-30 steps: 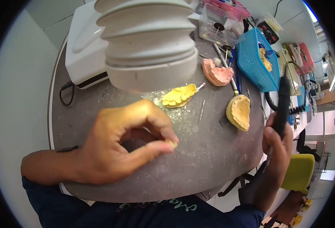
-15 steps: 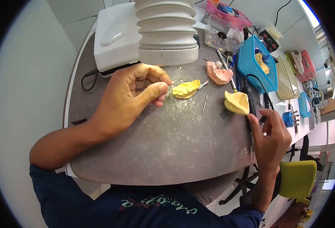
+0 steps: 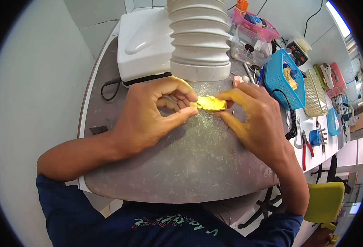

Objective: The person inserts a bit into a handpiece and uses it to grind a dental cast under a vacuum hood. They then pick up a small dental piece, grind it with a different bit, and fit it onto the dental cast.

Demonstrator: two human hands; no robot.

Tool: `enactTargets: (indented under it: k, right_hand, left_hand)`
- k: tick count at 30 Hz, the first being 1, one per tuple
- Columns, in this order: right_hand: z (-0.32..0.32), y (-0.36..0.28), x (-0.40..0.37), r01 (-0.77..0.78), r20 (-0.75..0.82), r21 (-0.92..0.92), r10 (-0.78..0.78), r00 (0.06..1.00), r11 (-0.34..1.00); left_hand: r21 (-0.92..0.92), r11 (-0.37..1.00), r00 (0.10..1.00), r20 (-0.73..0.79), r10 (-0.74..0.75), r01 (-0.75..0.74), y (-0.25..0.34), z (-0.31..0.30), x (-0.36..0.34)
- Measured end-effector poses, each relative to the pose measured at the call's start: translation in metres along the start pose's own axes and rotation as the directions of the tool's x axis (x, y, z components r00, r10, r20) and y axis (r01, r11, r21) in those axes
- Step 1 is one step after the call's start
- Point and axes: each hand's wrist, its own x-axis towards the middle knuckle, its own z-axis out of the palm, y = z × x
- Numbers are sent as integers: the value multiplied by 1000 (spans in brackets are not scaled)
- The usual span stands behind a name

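Observation:
Under the hose mouth, a yellow plaster dental cast [image 3: 212,103] is held just above the grey bench top. My right hand [image 3: 257,117] grips its right end between thumb and fingers. My left hand [image 3: 156,109] is closed in a pinch, with a small pale piece [image 3: 193,106] at its fingertips against the cast's left end; its exact shape is too small to make out. A pink dental cast [image 3: 237,80] peeks out behind my right hand, mostly covered. The second, larger yellow cast is hidden from view.
A ribbed white suction hose [image 3: 200,41] hangs over the work beside a white housing [image 3: 144,45]. Yellowish dust lies on the bench top [image 3: 181,173]. To the right are a blue basket [image 3: 282,78], a cream basket [image 3: 315,96], a clear box [image 3: 249,45] and red-handled pliers [image 3: 305,150].
My right hand has moved left from the larger cast and handpiece and now grips the smaller yellow cast. My left hand has come to that cast's left end. The view has shifted slightly.

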Motion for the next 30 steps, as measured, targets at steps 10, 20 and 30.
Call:
enactTargets:
  k: [10,20,30]
  right_hand:
    - [-3,-22,-20,-165,-62,441,213,975,882]
    - [-7,-25,-27,-178,-11,487,210,978,855]
    - [1,-27,-34,-209,-20,610,279,960,764]
  left_hand:
    - [90,916,920,64,386,-391,-2,1,2]
    - [-132,963,960,121,251,-235,1,6,0]
    - [-155,976,964,197,180,-151,7,6,-3]
